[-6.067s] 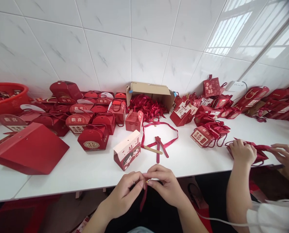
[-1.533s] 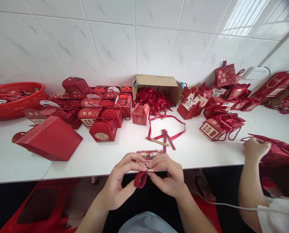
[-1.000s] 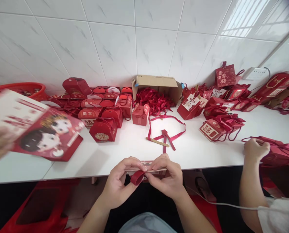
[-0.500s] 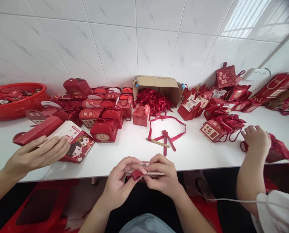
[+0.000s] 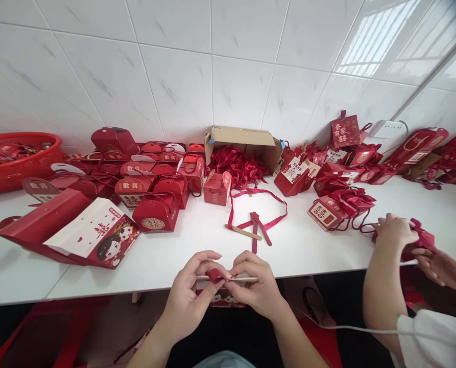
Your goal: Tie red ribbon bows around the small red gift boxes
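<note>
My left hand (image 5: pixel 191 291) and my right hand (image 5: pixel 256 286) meet just below the front edge of the white table (image 5: pixel 197 245). Both pinch a short loop of red ribbon (image 5: pixel 214 276) against the top edge of a small gift box (image 5: pixel 223 296) printed with cartoon figures, held edge-on between them. The fingers of both hands are closed on the ribbon and the box rim. Most of the box is hidden behind my fingers.
A flat printed box (image 5: pixel 97 235) lies on a red folded one at the left. Many red gift boxes (image 5: pixel 151 179) crowd the back, beside a cardboard carton of ribbons (image 5: pixel 243 153) and a red basket (image 5: pixel 13 158). Loose ribbon and a wooden stick (image 5: pixel 246 232) lie mid-table. Another person's hands (image 5: pixel 394 232) work a red bag at right.
A person's hand laid a flat printed box on the left of the table and withdrew. My hands have drawn the ribbon loop shorter against the box edge. The person at right keeps handling a red bag.
</note>
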`<state>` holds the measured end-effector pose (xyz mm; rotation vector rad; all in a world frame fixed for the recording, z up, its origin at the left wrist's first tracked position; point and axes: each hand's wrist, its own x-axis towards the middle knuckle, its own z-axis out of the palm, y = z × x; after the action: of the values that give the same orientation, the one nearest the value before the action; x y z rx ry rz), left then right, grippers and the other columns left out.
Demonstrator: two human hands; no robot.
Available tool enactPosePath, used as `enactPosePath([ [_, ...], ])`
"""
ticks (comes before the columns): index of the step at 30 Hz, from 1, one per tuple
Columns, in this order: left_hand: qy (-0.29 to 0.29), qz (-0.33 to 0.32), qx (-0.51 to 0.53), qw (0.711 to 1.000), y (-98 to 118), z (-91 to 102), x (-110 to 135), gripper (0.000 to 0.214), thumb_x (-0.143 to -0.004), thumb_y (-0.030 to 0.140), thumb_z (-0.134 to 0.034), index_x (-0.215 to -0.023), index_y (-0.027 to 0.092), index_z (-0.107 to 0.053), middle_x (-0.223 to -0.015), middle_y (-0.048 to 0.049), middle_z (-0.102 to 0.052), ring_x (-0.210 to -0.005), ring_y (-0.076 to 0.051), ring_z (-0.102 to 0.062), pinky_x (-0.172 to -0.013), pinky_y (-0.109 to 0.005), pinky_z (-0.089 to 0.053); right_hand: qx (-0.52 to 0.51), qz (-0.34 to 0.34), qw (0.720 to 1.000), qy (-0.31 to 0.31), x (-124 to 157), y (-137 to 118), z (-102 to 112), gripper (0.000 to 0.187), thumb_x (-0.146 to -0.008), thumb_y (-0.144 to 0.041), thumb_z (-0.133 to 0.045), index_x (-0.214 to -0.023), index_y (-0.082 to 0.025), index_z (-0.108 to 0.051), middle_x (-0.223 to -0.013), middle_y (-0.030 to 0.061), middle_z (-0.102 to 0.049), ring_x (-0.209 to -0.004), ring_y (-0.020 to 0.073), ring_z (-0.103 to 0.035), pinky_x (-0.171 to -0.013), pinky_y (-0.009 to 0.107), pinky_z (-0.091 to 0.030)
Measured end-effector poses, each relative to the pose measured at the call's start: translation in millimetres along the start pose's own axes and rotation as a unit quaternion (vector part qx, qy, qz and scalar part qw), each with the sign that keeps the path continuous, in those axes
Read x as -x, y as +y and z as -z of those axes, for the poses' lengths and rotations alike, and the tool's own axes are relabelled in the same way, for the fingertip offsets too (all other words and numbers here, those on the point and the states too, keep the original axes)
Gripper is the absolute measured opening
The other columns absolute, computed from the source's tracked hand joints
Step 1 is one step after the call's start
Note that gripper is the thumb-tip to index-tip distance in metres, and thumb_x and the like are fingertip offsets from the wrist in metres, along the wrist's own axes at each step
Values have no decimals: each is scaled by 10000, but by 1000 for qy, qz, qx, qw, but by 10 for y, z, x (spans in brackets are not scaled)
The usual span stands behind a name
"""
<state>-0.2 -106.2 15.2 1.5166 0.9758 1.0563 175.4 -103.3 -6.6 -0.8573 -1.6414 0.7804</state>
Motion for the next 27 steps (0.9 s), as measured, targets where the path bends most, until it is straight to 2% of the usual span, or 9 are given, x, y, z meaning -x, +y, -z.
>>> enactPosePath([
  [5, 46, 2, 55, 997, 12, -65, -42, 298, -832, 246, -619, -1085, 217, -464, -806, -28, -664, -779, -164, -642, -725, -280, -542, 88, -37, 994, -52, 138, 93, 265, 477, -661, -306, -806, -1086, -227, -605, -989, 64, -662, -916, 213, -619, -805, 337, -512],
  [8, 28, -23, 52, 998, -21, -109, -71, 285, -837, 229, -611, -1085, 224, -472, -840, -34, -655, -805, -164, -632, -744, -281, -534, 150, -46, 984, -79, 257, 113, 481, 465, -669, -284, -807, -1094, -246, -624, -1032, 76, -671, -971, 241, -610, -861, 393, -494],
  [12, -33, -87, -91, 991, -188, -182, -194, 392, -818, 231, -619, -1191, 215, -501, -1157, -113, -603, -1060, -234, -576, -924, -375, -476, 186, -93, 977, -56, 406, 127, 829, 343, -698, -264, -779, -1023, -238, -670, -1007, 82, -675, -945, 250, -619, -823, 401, -521],
  [16, -43, -72, -263, 961, -528, -276, -417, 474, -871, 282, -532, -1326, 218, -416, -1337, -136, -511, -1236, -288, -477, -1011, -486, -398, 226, -143, 963, 38, 574, 216, 1183, 193, -752, -301, -723, -918, -208, -689, -1052, 100, -627, -975, 260, -608, -822, 399, -530],
  [20, -43, -110, -408, 905, -818, -347, -635, 467, -901, 243, -450, -1364, 201, -410, -1407, -140, -471, -1317, -328, -392, -1004, -547, -371, 195, -204, 943, 174, 718, 385, 1427, 313, -746, -381, -713, -993, -192, -674, -912, 77, -632, -796, 225, -636, -656, 330, -559],
  [22, -47, -125, -451, 882, -865, -363, -724, 448, -920, 220, -403, -1368, 213, -424, -1446, -131, -433, -1349, -335, -342, -995, -552, -367, 194, -232, 919, 253, 721, 495, 1501, 407, -688, -443, -742, -989, -178, -673, -880, 73, -635, -706, 210, -631, -580, 312, -553],
  [24, -65, -133, -472, 869, -864, -373, -796, 439, -938, 213, -363, -1372, 234, -428, -1470, -112, -407, -1365, -339, -310, -992, -563, -356, 211, -263, 879, 337, 649, 613, 1541, 488, -632, -493, -758, -965, -148, -669, -893, 86, -632, -663, 201, -629, -567, 315, -551],
  [26, -100, -139, -475, 863, -851, -387, -852, 436, -949, 216, -340, -1375, 252, -424, -1472, -88, -411, -1362, -335, -314, -997, -574, -341, 229, -282, 836, 412, 512, 723, 1538, 604, -589, -517, -769, -1021, -115, -645, -1014, 132, -606, -674, 202, -639, -607, 338, -560],
  [27, -115, -141, -474, 862, -850, -396, -871, 436, -951, 218, -336, -1377, 256, -421, -1467, -80, -421, -1359, -332, -318, -1003, -579, -331, 227, -278, 823, 441, 429, 771, 1518, 705, -570, -517, -776, -1115, -103, -605, -1141, 175, -551, -702, 207, -647, -634, 354, -566],
])
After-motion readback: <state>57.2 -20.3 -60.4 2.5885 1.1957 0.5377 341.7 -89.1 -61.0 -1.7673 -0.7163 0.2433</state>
